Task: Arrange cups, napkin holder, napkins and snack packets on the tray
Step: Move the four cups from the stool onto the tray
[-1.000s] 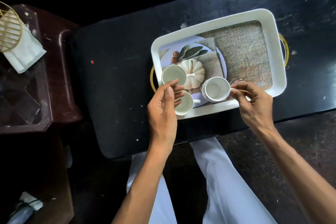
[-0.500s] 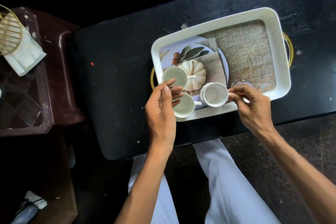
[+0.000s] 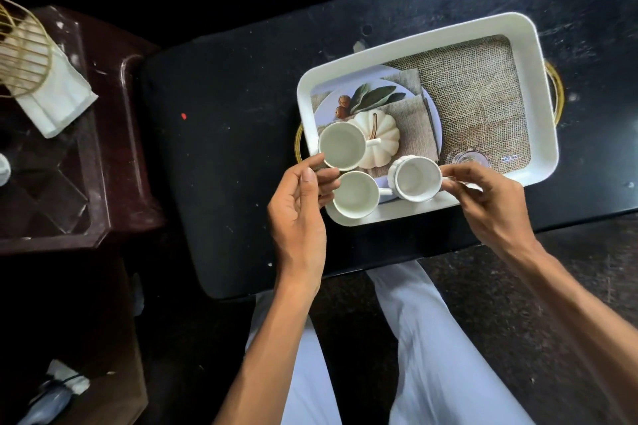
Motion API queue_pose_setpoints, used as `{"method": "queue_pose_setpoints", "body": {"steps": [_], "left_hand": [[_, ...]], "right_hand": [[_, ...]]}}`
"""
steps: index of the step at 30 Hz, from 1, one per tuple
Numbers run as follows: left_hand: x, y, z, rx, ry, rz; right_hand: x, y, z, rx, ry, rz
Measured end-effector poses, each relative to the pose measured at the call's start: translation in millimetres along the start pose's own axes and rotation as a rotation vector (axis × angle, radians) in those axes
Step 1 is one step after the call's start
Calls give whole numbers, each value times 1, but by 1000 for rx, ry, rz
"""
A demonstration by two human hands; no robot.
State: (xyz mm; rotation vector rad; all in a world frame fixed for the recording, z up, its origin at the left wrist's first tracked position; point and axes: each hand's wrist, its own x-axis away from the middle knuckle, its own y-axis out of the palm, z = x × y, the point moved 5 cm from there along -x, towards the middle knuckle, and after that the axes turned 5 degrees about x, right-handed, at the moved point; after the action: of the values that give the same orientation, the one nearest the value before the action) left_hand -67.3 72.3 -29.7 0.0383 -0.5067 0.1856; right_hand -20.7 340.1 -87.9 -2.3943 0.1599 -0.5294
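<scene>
Pinching third cup [image 3: 416,179] handle, right hand [image 3: 483,198] near tray [image 3: 531,86] edge; left hand [image 3: 298,214] loose, empty. Risk: clinking neighbouring cup [image 3: 355,195].

A home sitting area, by the look of it: a black low table [image 3: 224,162] carries a white serving tray [image 3: 538,134], with a dark wooden side table [image 3: 134,134] just left of it holding a gold wire napkin holder [image 3: 24,55].
</scene>
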Motion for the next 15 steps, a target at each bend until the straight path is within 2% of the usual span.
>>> {"method": "queue_pose_setpoints", "body": {"steps": [3, 7, 10, 15], "left_hand": [[-1, -18, 6, -11, 18, 13], [-6, -57, 13, -25, 37, 68], [-10, -97, 16, -35, 45, 134], [-19, -176, 27, -95, 78, 238]], "right_hand": [[0, -11, -16, 67, -71, 20], [2, -16, -52, 174, -149, 138], [6, 6, -92, 95, -191, 143], [7, 78, -163, -45, -272, 60]]}}
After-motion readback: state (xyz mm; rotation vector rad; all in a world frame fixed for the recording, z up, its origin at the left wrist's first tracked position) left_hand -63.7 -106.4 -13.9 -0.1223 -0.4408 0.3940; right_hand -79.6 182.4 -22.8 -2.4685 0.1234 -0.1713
